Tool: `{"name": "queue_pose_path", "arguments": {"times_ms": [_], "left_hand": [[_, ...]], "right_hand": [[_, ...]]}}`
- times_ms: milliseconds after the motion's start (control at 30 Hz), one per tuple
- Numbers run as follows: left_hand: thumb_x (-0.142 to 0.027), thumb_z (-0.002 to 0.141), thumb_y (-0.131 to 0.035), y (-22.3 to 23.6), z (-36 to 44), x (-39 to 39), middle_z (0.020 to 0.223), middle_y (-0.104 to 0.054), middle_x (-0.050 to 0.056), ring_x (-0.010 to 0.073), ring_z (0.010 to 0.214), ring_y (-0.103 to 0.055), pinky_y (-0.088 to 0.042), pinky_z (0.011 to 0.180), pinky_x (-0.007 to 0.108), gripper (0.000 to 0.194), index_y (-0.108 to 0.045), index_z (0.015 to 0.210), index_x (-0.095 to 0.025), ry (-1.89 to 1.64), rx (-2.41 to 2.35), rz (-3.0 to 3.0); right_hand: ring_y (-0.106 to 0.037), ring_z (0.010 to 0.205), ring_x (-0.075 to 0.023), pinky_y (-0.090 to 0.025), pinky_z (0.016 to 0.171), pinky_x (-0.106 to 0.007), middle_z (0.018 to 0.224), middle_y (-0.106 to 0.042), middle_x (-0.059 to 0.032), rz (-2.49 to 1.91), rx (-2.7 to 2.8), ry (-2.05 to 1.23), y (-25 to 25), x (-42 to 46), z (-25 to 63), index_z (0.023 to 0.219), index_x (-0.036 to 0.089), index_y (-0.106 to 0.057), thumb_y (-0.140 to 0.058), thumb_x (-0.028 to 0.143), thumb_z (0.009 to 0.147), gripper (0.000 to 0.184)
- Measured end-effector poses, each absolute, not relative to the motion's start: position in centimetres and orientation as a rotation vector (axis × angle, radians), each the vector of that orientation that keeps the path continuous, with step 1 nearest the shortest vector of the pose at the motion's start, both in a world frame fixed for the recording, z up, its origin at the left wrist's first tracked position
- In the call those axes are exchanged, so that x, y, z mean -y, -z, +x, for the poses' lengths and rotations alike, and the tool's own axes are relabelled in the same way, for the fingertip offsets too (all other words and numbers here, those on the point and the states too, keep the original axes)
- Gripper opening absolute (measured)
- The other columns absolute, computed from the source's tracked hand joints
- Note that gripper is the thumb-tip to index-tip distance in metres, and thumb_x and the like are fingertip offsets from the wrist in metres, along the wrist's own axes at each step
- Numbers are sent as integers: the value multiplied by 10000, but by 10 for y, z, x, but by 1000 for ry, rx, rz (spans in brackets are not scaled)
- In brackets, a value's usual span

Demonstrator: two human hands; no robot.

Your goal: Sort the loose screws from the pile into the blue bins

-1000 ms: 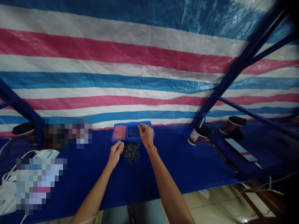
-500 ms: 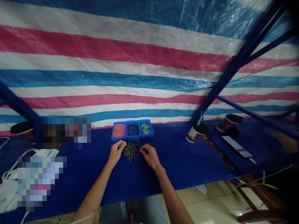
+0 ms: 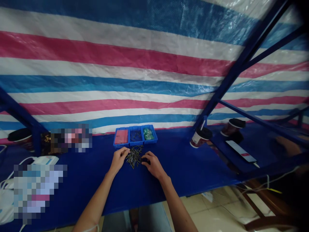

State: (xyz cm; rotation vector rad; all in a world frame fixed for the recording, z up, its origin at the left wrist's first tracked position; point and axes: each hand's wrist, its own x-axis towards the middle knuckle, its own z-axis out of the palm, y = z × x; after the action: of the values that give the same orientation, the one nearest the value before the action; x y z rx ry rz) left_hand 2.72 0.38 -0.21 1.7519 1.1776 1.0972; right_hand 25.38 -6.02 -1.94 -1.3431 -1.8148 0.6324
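Many thin pins (image 3: 133, 156) lie between left hand (image 3: 119, 159) and right hand (image 3: 153, 165), both curled; I can't tell what they hold; pinch gently.

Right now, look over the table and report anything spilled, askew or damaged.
Only the loose heap of thin dark pieces might look spilled: it lies on the blue tabletop between left hand and right hand, in front of the blue trays rather than inside one.
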Motion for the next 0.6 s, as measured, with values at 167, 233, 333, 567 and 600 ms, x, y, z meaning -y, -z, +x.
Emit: {"name": "queue_pose_path", "arguments": {"times_ms": [167, 233, 333, 567, 600], "left_hand": [[-487, 919, -533, 3, 27, -5, 568, -430, -41, 123, 537, -353, -237, 549, 234, 392, -669, 766, -152, -1074, -1168, 1795], [-495, 918, -531, 2, 28, -4, 557, -417, -43, 122, 533, -353, -239, 548, 234, 405, -667, 750, -152, -1070, -1166, 1808], [-502, 916, -522, -1, 28, -2, 566, -436, -37, 128, 543, -364, -249, 555, 234, 406, -666, 758, -157, -1080, -1181, 1804], [-502, 907, -520, -1, 28, -2, 574, -456, -29, 134, 542, -361, -238, 553, 237, 399, -670, 762, -162, -1070, -1191, 1780], [-499, 906, -522, 0, 28, -3, 573, -453, -30, 133, 541, -360, -237, 552, 238, 395, -670, 760, -163, -1075, -1189, 1778]], "right_hand": [[-612, 869, -180, -496, 787, -289, 993, -611, -36, -1323, 1805, -590, 17, 62, 254, 980, 227, -684, -633, 95, 871, 179], [-611, 872, -189, -491, 788, -298, 962, -615, -40, -1330, 1790, -561, 15, 63, 254, 954, 219, -669, -604, 102, 888, 149], [-611, 838, -196, -484, 761, -306, 908, -625, -45, -1343, 1769, -519, 13, 65, 253, 924, 210, -646, -567, 130, 915, 113], [-627, 796, -207, -474, 731, -308, 884, -656, -52, -1381, 1732, -480, 8, 68, 252, 946, 215, -629, -516, 211, 968, 115], [-629, 790, -207, -472, 729, -307, 883, -657, -52, -1386, 1727, -470, 8, 69, 252, 948, 217, -631, -506, 221, 976, 129]]}}
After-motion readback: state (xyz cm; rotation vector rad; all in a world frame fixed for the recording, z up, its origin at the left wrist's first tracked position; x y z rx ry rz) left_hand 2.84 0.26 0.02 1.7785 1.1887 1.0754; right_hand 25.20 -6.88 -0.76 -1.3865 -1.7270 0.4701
